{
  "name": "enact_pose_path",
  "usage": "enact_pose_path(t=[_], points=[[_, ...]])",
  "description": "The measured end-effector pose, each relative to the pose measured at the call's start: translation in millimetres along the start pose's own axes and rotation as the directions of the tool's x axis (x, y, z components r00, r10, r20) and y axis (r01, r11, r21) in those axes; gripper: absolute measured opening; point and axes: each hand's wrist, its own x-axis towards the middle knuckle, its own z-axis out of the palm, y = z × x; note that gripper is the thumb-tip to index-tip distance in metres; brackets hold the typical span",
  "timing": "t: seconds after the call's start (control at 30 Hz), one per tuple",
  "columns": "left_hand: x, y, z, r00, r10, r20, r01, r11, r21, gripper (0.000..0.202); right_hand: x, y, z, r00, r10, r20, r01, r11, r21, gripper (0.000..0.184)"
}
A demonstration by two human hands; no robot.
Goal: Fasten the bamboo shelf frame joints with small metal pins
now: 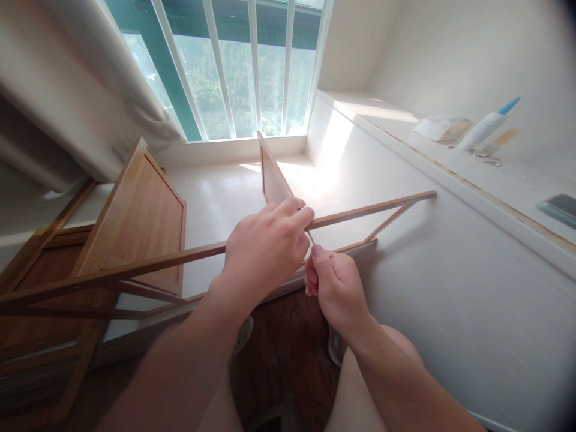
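My left hand [270, 240] is closed over the long wooden rail [180, 259], at the spot where an upright wooden panel [275, 180] meets it. Its fingers and back hide most of that joint. Just below and to the right, my right hand [339, 285] pinches a thin metal rod [311, 237] whose upper end reaches the rail beside my left fingers. What tips the rod is hidden. Past my hands the rail continues right to a corner near the white side wall. A larger wooden panel [153, 216] stands upright in the frame at left.
More wooden framework [49, 270] stands at far left under a beige curtain [90, 78]. A barred window [243, 72] lies ahead. On the right ledge are a white tube with a blue nozzle [483, 132], a plastic bag [441, 128] and a phone-like dark slab [560, 209].
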Motion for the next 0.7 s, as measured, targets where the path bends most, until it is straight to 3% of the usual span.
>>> enact_pose_path(t=[0.13,0.27,0.5,0.7], points=[[0,0,0.1,1.000,0.001,-0.002,-0.001,1.000,0.008,0.018,1,-3,2,0.996,0.062,0.058,-0.074,0.970,0.232,0.049],[-1,0,-0.3,1.000,0.002,0.002,-0.002,1.000,0.007,0.018,0,-5,2,0.997,0.065,0.050,-0.076,0.962,0.262,0.048],[-1,0,0.3,1.000,0.004,-0.007,-0.004,1.000,0.006,0.019,-3,-1,-4,1.000,-0.026,-0.002,0.026,1.000,-0.009,0.051],[0,-1,1.3,1.000,0.009,-0.010,-0.008,1.000,0.015,0.018,1,-3,-11,0.992,-0.126,0.003,0.120,0.941,-0.317,0.055]])
